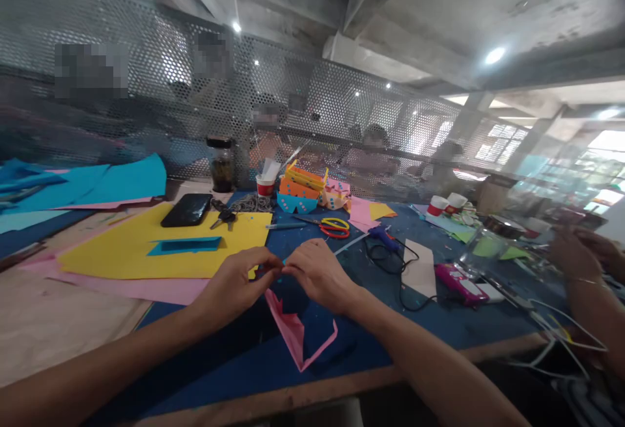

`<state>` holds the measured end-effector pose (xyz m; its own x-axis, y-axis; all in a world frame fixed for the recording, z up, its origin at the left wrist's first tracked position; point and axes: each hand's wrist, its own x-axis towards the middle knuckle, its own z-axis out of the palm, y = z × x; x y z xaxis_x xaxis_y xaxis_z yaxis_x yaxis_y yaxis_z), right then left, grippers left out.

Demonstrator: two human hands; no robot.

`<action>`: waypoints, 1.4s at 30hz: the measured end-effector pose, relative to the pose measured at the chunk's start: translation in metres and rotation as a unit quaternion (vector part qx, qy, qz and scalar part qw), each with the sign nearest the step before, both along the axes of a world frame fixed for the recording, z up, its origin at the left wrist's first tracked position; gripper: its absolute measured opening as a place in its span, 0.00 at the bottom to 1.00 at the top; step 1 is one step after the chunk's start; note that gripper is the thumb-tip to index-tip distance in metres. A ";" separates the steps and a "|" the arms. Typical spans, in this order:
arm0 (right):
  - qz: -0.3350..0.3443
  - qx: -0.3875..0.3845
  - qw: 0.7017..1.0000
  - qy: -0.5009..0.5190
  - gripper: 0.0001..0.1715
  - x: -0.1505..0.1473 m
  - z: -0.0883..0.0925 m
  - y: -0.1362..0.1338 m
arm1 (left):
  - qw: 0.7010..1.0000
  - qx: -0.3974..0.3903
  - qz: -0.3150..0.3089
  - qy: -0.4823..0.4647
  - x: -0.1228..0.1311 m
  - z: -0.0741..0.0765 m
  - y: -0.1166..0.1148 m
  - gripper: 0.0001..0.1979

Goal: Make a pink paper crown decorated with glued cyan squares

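My left hand [239, 284] and my right hand [317, 274] meet above the blue table top [420, 323], fingertips pinched together on a small piece I cannot make out clearly. Just below them lies a folded pink paper shape [295, 336] with pointed edges, resting on the table. Both hands are closed in a pinch. A yellow sheet [146, 245] with a folded teal paper strip [185, 245] lies to the left of my left hand.
A black phone [187, 209], keys, scissors with yellow and red handles [334, 226], a glue gun with black cord [385, 241], paper cups [265, 185], a dark jar [222, 165] and coloured paper crafts [303, 192] fill the table. Another person's hands [581, 254] work at the right. A perforated metal screen stands behind.
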<state>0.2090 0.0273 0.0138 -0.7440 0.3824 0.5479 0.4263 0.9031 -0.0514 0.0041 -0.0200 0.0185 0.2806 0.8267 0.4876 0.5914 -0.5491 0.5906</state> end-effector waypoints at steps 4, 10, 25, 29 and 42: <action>-0.012 0.029 0.999 -0.023 0.16 0.000 0.000 -0.002 | 1.000 -0.008 0.000 -0.003 0.001 0.001 -0.002 0.09; -0.010 -0.004 1.000 -0.015 0.15 0.001 0.004 -0.003 | 0.999 -0.028 0.004 -0.018 0.001 0.003 -0.001 0.09; 0.056 -0.257 0.957 0.124 0.23 0.002 0.008 0.003 | 0.988 -0.131 0.012 -0.079 -0.001 0.005 0.002 0.11; 0.039 -0.278 0.947 0.155 0.14 0.001 0.008 0.002 | 0.987 -0.133 0.020 -0.084 -0.002 0.004 0.003 0.12; 0.002 -0.269 0.952 0.145 0.14 -0.003 -0.001 0.004 | 0.987 -0.136 0.017 -0.082 -0.001 0.004 0.005 0.11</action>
